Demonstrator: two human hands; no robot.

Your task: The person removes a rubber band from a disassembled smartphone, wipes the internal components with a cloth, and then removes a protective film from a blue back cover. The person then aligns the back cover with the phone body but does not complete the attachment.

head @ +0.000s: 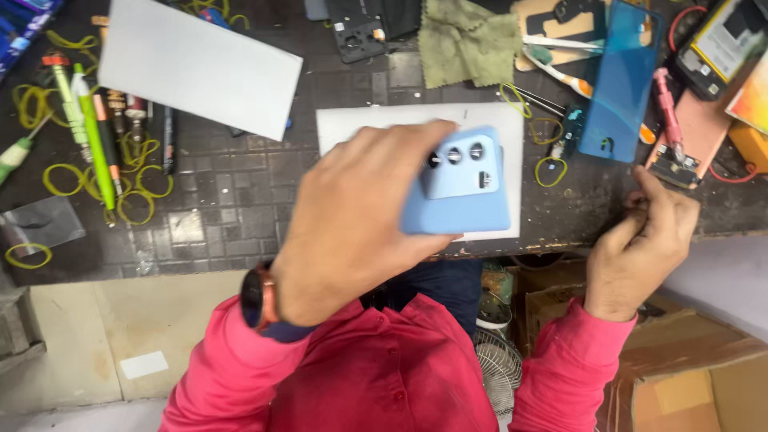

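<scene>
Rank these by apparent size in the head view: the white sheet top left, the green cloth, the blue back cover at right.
1. white sheet
2. blue back cover and green cloth: look alike, left unranked.

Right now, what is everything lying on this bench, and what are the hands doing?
Phone: one, light blue, camera side up, on a white sheet.
White card: one, upper left.
Pens and tools: several, green and dark, left.
Rubber bands: many, yellow, scattered left.
Cloth: one, olive, top centre.
Back cover: one, blue, upper right.
Toothbrush: one, white and orange, beside the cloth.
Cardboard box: brown, lower right.
Left hand: grips the phone, watch on wrist.
Right hand: at bench edge.
</scene>
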